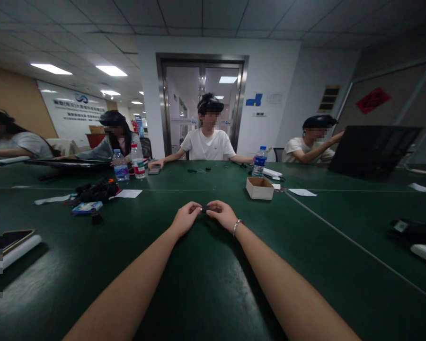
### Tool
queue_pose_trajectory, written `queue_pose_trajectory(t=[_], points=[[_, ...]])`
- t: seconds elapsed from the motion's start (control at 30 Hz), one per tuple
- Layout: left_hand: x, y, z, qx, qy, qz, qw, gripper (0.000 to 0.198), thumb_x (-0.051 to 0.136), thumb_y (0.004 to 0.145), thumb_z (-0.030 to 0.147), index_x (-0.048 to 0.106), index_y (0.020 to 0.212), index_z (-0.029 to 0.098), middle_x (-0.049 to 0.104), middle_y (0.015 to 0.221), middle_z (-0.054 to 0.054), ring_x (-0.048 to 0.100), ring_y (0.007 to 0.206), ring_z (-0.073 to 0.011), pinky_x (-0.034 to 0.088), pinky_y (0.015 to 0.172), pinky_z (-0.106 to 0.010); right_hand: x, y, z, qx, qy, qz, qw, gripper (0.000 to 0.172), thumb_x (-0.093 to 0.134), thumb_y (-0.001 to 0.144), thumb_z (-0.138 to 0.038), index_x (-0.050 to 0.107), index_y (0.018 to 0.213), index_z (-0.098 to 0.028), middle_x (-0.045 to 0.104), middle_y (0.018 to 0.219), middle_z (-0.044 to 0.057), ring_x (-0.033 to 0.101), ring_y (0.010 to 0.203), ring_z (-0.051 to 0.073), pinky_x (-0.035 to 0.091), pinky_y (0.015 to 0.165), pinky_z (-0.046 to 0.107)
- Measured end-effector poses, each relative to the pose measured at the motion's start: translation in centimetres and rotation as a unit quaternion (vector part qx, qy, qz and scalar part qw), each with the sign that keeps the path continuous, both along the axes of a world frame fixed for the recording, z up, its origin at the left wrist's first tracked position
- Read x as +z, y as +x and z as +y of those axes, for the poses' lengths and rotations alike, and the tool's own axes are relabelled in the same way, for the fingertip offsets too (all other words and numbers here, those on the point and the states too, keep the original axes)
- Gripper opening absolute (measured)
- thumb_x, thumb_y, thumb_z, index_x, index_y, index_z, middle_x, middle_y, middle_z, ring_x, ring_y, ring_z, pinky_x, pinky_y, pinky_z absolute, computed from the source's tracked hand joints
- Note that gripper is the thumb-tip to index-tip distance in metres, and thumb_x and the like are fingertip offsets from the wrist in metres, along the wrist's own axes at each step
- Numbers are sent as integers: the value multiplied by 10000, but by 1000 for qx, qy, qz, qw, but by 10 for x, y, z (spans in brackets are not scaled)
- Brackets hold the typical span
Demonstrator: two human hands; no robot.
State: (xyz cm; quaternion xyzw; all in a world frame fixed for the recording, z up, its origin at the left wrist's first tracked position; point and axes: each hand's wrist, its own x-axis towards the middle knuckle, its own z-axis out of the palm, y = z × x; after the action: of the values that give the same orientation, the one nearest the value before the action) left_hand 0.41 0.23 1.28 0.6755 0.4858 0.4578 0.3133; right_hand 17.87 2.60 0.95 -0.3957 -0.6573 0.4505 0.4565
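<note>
Both my hands meet just above the middle of the dark green table (199, 274). Between them is a small dark object (204, 209), too small to name. My left hand (186, 218) pinches its left end between thumb and fingers. From the other side my right hand (223, 215), with a bracelet (236, 228) on the wrist, grips its right end. The fingertips cover much of the object. Beyond my right hand stands an open cardboard box (260, 189); its inside is mostly hidden.
Two bottles (121, 166) (138, 162) stand left of a dark tangled pile (97, 190) and a small packet (87, 208). Another bottle (260, 162) stands behind the box. A cable (341, 232) crosses the right side. Several people with headsets sit around, one person (209, 144) opposite.
</note>
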Motion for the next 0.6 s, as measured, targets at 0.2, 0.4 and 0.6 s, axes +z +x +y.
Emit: queue_pose_trajectory(t=[0.2,0.4,0.6], points=[[-1,0,1,-1,-5,-5,1000,272,493,772,379,607,920,182,642,815,-34,598,782,-158,458,734,-279,-1,0,1,4,-9,14,1000,320,706,596,-242,580,879,-163,638,749,13,555,578,92,467,597,255],[7,4,-3,-16,8,-46,999,307,576,720,375,600,941,163,637,873,-53,592,813,-164,460,760,-280,2,1,0,12,-18,27,999,339,705,616,-311,589,893,-154,633,713,10,563,581,95,469,623,262],[16,6,-10,-2,21,-13,1000,278,578,717,361,603,908,161,638,852,-54,591,786,-164,466,739,-276,7,-1,-3,35,-45,8,998,315,695,640,-328,615,885,-148,651,784,34,593,646,111,476,710,290]])
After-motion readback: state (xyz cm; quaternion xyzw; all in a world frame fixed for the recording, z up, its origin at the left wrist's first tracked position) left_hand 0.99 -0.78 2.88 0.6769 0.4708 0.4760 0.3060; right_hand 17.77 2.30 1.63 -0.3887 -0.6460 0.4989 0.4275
